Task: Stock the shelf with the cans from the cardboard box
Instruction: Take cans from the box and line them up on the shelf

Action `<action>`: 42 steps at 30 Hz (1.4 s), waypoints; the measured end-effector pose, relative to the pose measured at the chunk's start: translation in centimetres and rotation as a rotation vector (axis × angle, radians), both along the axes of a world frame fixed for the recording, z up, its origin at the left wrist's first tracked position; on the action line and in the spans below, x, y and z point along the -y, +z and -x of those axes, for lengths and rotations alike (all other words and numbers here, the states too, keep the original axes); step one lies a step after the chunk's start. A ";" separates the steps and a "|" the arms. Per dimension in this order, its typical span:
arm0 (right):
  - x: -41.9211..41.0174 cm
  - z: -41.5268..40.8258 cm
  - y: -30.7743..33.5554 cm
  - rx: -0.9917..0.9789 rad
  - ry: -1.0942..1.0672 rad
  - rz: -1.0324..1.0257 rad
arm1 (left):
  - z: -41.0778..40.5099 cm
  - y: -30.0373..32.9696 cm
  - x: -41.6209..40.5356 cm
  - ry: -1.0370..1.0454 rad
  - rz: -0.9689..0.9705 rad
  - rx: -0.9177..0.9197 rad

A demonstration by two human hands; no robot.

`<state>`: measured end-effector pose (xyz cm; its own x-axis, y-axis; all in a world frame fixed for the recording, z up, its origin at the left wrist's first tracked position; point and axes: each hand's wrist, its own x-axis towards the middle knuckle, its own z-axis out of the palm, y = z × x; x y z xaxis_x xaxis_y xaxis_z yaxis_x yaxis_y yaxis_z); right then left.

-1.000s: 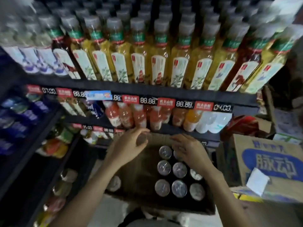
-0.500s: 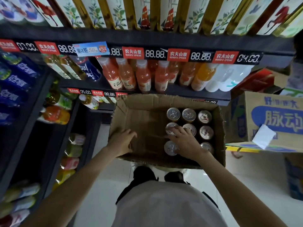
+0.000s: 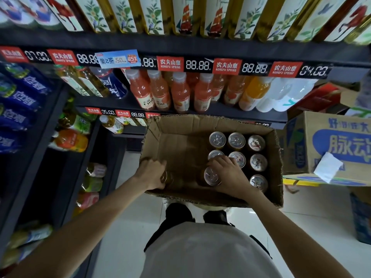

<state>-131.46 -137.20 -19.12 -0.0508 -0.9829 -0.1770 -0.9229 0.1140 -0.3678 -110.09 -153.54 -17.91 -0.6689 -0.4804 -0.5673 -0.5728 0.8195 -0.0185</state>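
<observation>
In the cardboard box (image 3: 176, 149), your right hand (image 3: 230, 177) grips a can (image 3: 212, 176), your left hand (image 3: 151, 173) another can (image 3: 166, 177); either could slip if lifted hastily.

Brown cardboard box (image 3: 180, 125), silver-topped cans (image 3: 236, 140)

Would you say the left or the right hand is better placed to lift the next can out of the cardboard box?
Right, I'd judge. The right hand already lies over the cans, its fingers around one can. The left hand is at the cardboard box's near-left corner, away from that cluster; it seems to hold something there already.
</observation>
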 end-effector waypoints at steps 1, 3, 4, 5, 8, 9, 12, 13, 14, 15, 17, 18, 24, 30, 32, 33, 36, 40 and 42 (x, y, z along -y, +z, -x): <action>0.0 -0.1 0.7 0.123 -0.103 0.006 | -0.2 0.5 0.2 0.077 -0.044 -0.094; 0.4 0.0 2.3 0.392 -0.305 0.036 | -0.6 1.8 0.5 0.271 -0.151 -0.344; 0.7 0.1 3.4 0.523 -0.382 0.057 | -0.6 2.8 0.4 0.389 -0.218 -0.483; 1.0 0.3 4.4 0.639 -0.446 0.086 | -0.4 3.8 0.4 0.515 -0.292 -0.610; 2.0 1.3 7.4 0.940 -0.586 0.186 | 0.9 7.0 0.3 0.780 -0.530 -0.933; 2.3 1.7 8.4 1.022 -0.623 0.214 | 1.6 8.1 0.3 0.818 -0.603 -1.033; 3.1 2.9 11.2 1.203 -0.710 0.306 | 3.9 11.2 0.9 0.815 -0.689 -1.269; 3.3 3.4 12.0 1.252 -0.733 0.324 | 4.7 12.2 1.1 0.797 -0.669 -1.313; 3.5 3.8 13.0 1.292 -0.740 0.339 | 5.4 13.2 1.3 0.773 -0.634 -1.343; 3.5 4.3 13.9 1.310 -0.733 0.348 | 6.1 14.2 1.5 0.744 -0.589 -1.363; 3.6 5.0 16.4 1.324 -0.698 0.372 | 7.4 16.4 1.8 0.658 -0.479 -1.380; 3.7 5.4 17.7 1.331 -0.692 0.390 | 8.1 17.7 1.9 0.609 -0.420 -1.379; 3.9 9.4 25.9 1.360 -0.630 0.457 | 12.5 26.4 2.1 0.377 -0.106 -1.456; 3.5 13.4 33.8 1.348 -0.504 0.576 | 15.9 34.8 1.0 0.168 0.049 -1.613; 3.4 13.9 36.9 1.269 -0.421 0.683 | 16.8 37.8 0.7 0.117 0.139 -1.668; 3.4 14.3 38.3 1.215 -0.399 0.738 | 17.4 39.2 0.7 0.090 0.193 -1.695; 3.8 15.0 42.5 1.030 -0.289 0.826 | 19.3 42.8 0.8 0.027 0.367 -1.742; 5.6 15.7 45.9 0.864 -0.278 0.924 | 21.7 45.8 2.4 0.023 0.537 -1.714; 7.0 16.4 47.0 0.883 -0.281 0.986 | 22.8 46.9 3.4 0.050 0.573 -1.687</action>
